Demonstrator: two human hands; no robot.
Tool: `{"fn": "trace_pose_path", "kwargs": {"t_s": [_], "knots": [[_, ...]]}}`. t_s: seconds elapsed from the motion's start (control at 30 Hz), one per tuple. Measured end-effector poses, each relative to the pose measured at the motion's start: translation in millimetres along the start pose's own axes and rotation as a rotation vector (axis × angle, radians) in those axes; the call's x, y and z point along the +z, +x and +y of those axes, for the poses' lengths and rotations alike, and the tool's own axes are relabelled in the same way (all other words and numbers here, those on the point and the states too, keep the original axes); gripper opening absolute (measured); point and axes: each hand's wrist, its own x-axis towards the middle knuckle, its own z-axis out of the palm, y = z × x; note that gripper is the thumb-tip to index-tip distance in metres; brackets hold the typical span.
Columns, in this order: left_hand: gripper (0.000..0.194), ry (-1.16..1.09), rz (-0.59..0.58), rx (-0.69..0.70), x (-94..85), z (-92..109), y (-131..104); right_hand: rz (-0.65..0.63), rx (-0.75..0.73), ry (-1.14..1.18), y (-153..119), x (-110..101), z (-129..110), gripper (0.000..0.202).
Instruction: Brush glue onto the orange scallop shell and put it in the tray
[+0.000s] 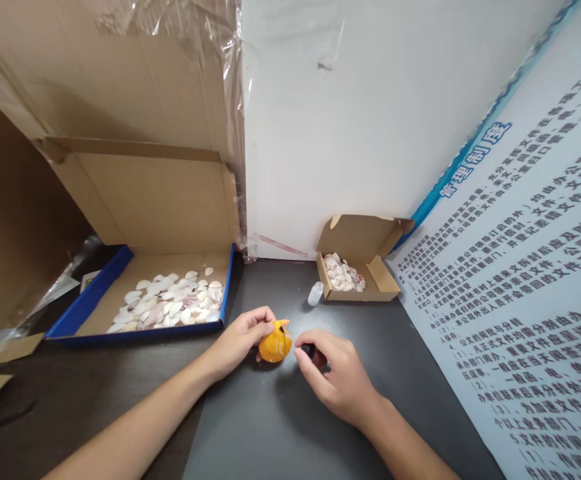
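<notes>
My left hand (250,337) is closed on an orange scallop shell (275,345), gripping its left side just above the dark mat. White specks dot the shell's face, and a dark gap shows near its top. To the right of the shell, apart from it, my right hand (337,373) is curled with thumb and forefinger brought together in a pinch. Whatever those fingertips hold, if anything, is too small to make out. Behind both hands a small glass bottle (315,294) with whitish contents stands on the mat.
At the left lies an open blue-edged cardboard box (90,320) with many pale shells (170,300). A smaller open cardboard box (383,277) with shells (343,273) stands at the back right. A white panel (330,133) rises behind; a printed poster (520,267) borders the right side.
</notes>
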Motion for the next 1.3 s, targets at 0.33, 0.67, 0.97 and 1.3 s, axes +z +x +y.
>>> {"fn": "trace_pose_path", "kwargs": {"t_s": [0.33,0.67,0.97,1.3], "knots": [[0.036,0.098,0.05,0.032,4.1,2.1,-1.0,0.084,-0.032,0.006,-0.8,1.2,-1.7,0.011],[0.038,0.105,0.055,0.045,5.1,2.8,-2.1,0.097,0.0,0.026,-0.5,0.4,-1.1,0.011],[0.035,0.108,0.056,0.054,5.5,3.1,-3.1,0.078,0.012,0.048,-0.2,-0.5,0.6,0.011],[0.035,0.096,0.071,0.058,5.8,2.6,-3.1,0.036,0.018,0.026,-1.1,-0.8,-3.8,0.01]]}}
